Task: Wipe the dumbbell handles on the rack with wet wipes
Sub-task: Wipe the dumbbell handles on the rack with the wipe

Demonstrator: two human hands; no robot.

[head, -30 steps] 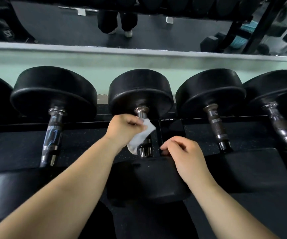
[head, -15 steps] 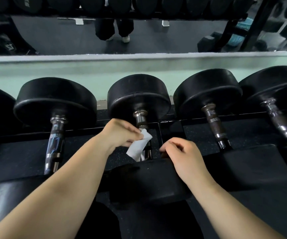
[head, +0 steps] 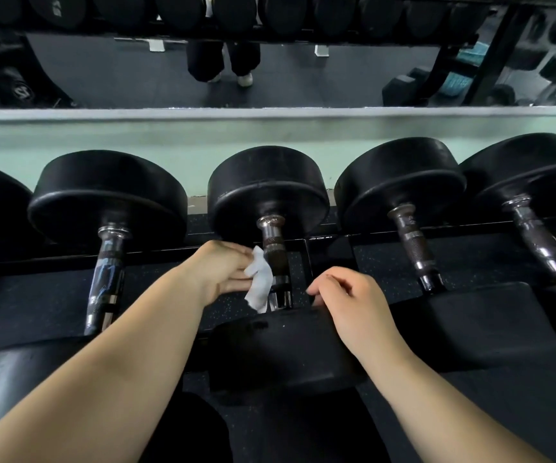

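Observation:
Several black dumbbells lie side by side on the rack [head: 330, 243]. The middle dumbbell [head: 269, 188] has a knurled metal handle [head: 274, 252]. My left hand [head: 219, 272] holds a white wet wipe [head: 259, 282] pressed against the left side of that handle, low down near the front head. My right hand [head: 350, 302] rests with curled fingers on the top edge of the same dumbbell's near head [head: 280, 349], gripping it.
A dumbbell with a shiny handle [head: 106, 282] lies to the left, and two more handles [head: 413, 245] [head: 537, 242] to the right. A mirror [head: 269, 78] behind the rack reflects a person's legs and other equipment. A pale green wall strip [head: 169, 145] runs below it.
My left hand has slid the wipe down the middle handle toward me, baring the upper knurled part. My right hand stays on the near head. The camera has tilted slightly.

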